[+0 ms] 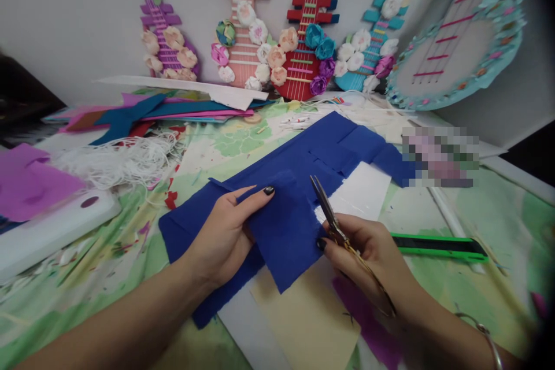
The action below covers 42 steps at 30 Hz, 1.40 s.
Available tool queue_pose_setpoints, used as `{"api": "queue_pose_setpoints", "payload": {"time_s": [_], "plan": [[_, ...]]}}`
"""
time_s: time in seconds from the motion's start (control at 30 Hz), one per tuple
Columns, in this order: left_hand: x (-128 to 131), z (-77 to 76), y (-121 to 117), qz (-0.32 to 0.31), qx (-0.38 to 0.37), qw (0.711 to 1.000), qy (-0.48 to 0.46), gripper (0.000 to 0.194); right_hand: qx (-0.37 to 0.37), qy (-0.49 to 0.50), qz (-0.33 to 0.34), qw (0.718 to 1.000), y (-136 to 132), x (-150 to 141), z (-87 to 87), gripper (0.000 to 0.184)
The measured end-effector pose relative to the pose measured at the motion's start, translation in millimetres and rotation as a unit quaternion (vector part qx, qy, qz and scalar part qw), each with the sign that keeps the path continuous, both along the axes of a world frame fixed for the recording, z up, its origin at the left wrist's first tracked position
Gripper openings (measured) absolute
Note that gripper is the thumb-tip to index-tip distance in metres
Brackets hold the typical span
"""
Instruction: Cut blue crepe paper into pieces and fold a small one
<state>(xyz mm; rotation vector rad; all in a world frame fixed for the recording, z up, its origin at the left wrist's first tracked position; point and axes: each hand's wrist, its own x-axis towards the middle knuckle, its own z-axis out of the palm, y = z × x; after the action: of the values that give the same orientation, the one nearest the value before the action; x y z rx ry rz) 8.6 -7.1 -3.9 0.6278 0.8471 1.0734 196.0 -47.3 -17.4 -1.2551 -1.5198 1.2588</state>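
My left hand (223, 234) pinches a piece of dark blue crepe paper (288, 237) between the thumb on top and the fingers underneath. In my right hand (368, 251) is a pair of scissors (326, 205) with gold-coloured handles, the blades pointing up and away and nearly together. Their tips are beside the right edge of the held piece; I cannot tell whether they touch it. More blue crepe paper (333, 139) lies spread on the table behind and below the piece. Under it are a white sheet (362, 188) and a cream sheet (310, 315).
A green cutter (442, 247) lies right of my right hand. White string (125, 162) is heaped at left, near purple paper (32, 179) and a white glue gun-like or plastic case (60, 231). Flower-decorated toy guitars, including a red one (299, 63), lean against the wall.
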Motion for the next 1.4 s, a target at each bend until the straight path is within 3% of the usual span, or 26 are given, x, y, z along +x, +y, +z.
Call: {"api": "queue_pose_setpoints", "payload": {"time_s": [0.17,0.43,1.0,1.4], "plan": [[0.0,1.7,-0.9,-0.001,0.005,1.0,0.0,0.021,-0.014,-0.018,0.014,1.0,-0.3,-1.0,1.7,0.013],[3.4,2.2,-5.9,0.004,0.006,1.0,0.01,0.025,0.012,-0.089,-0.014,0.996,-2.5,0.5,-0.6,0.033],[12.3,5.9,-17.2,0.066,0.013,0.996,0.06,0.031,0.015,-0.08,0.018,0.996,-7.2,-0.8,0.0,0.047],[12.8,6.8,-19.7,0.061,-0.002,0.996,0.07,0.029,-0.009,-0.069,0.002,0.998,-6.8,-5.2,1.8,0.052]]}}
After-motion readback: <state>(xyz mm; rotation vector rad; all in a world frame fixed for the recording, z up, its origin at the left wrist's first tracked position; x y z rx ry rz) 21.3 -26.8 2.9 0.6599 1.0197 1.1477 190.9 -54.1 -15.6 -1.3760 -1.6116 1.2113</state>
